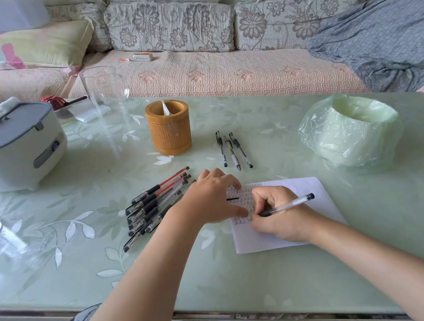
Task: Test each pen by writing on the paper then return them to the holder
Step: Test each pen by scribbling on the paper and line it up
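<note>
the right hand [275, 217] grips a clear pen [287, 205] in a writing pinch, its tip on the paper [307, 192] among rows of small marks. the left hand [211, 196] lies flat with fingers spread, pressing the sheet's left edge. a heap of pens [154, 208] sits just beside that hand; three more pens [233, 150] lie apart, beyond the paper. the brown holder [169, 128] stands upright farther back on the green table [83, 264]
</note>
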Demonstrator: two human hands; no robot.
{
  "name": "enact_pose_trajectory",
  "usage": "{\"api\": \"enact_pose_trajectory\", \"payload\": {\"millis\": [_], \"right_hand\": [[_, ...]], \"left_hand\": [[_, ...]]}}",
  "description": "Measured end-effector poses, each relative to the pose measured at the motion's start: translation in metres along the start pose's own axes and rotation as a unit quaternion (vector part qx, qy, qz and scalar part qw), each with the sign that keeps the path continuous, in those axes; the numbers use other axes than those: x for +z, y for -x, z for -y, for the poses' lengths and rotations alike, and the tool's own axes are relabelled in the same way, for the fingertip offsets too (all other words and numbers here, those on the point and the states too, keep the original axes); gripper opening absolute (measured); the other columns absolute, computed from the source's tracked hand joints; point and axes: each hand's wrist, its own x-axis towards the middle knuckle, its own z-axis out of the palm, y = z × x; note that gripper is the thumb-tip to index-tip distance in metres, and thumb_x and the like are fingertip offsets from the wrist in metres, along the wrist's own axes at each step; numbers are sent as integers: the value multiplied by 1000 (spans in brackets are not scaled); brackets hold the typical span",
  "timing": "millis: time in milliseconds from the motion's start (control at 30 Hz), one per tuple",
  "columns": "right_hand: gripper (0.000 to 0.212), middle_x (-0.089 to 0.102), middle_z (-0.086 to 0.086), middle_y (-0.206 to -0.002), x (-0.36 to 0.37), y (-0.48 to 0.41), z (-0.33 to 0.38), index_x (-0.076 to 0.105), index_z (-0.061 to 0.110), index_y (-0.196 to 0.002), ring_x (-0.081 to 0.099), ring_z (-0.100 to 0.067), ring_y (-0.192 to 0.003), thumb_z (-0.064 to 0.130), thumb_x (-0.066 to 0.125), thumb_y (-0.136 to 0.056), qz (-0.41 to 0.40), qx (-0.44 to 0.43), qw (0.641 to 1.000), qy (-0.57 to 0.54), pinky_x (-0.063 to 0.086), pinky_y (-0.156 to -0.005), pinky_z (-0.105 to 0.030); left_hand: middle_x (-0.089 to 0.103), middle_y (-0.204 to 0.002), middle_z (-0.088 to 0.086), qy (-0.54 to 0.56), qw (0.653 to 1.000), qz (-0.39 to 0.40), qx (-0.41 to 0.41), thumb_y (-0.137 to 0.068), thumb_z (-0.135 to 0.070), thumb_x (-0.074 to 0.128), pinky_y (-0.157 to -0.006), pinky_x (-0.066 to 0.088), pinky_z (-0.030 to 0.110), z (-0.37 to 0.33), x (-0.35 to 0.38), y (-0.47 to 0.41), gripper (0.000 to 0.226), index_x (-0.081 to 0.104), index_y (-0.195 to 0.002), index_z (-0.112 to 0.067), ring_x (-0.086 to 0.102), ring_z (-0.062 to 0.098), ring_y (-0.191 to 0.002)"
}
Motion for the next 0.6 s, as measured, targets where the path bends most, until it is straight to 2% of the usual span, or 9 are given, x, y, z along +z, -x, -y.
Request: {"api": "enact_pose_trajectory", "payload": {"millis": [400, 600], "right_hand": [[24, 42, 9, -58, -2, 1, -1, 45, 12, -62, 35, -8, -56, -1, 64, -72, 14, -7, 1000, 0, 27, -53, -26], [21, 44, 9, -58, -2, 1, 0, 47, 12, -63, 37, -9, -56, 3, 64, -70, 13, 2, 1000, -5, 27, -55, -27]], "left_hand": [[46, -121, -4, 0, 1000, 3, -3, -70, -59, 75, -100, 40, 38, -1, -1, 0, 62, 55, -124, -36, 36, 17, -115], [46, -121, -4, 3, 1000, 3, -2, -69, -59, 76, -100, 40, 38, 0, -1, 0, 62, 55, -123, -36, 35, 16, -115]]}}
